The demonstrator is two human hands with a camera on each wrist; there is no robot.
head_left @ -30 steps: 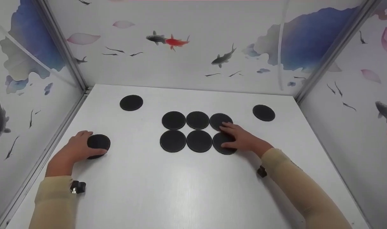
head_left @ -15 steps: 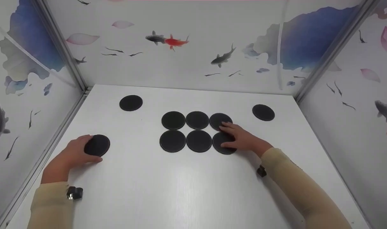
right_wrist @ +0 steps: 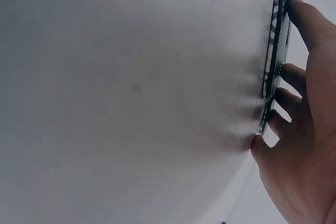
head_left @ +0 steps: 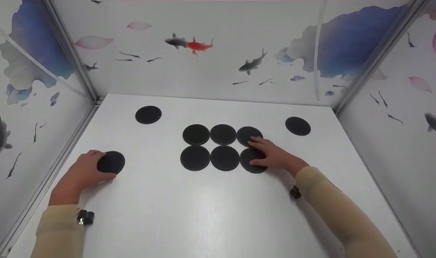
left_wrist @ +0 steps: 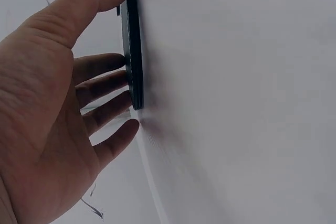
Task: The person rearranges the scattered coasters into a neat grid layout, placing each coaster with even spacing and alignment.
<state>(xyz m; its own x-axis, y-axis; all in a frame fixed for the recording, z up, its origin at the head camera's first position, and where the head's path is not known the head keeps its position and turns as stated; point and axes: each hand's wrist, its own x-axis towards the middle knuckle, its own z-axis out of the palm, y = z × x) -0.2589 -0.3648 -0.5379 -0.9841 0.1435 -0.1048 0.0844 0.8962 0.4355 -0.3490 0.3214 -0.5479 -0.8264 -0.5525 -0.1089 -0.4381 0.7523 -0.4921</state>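
Observation:
At the left of the table, my left hand [head_left: 82, 170] grips a round black coaster [head_left: 113, 162], thumb on its near edge and fingers at its far left edge. The left wrist view catches this coaster [left_wrist: 135, 61] side on, flat on the table and looking layered, between thumb and fingertips. My right hand [head_left: 275, 156] rests on two coasters in the middle group: the thumb on the front right one [head_left: 250, 157], the fingers on the back right one [head_left: 245, 134]. Seen edge-on in the right wrist view, coasters [right_wrist: 273, 40] lie under the right fingertips.
Left of the right hand, more black coasters lie touching in two rows, among them a front left one [head_left: 195, 157] and a back left one [head_left: 196, 134]. Single coasters lie at the back left [head_left: 148, 114] and back right [head_left: 298, 126]. Printed panels [head_left: 211, 79] enclose the white table [head_left: 203, 215].
My left thumb has slid from the coaster's top to its near edge, the fingers drawing back slightly. The coaster has stayed about in place. My right hand has not moved.

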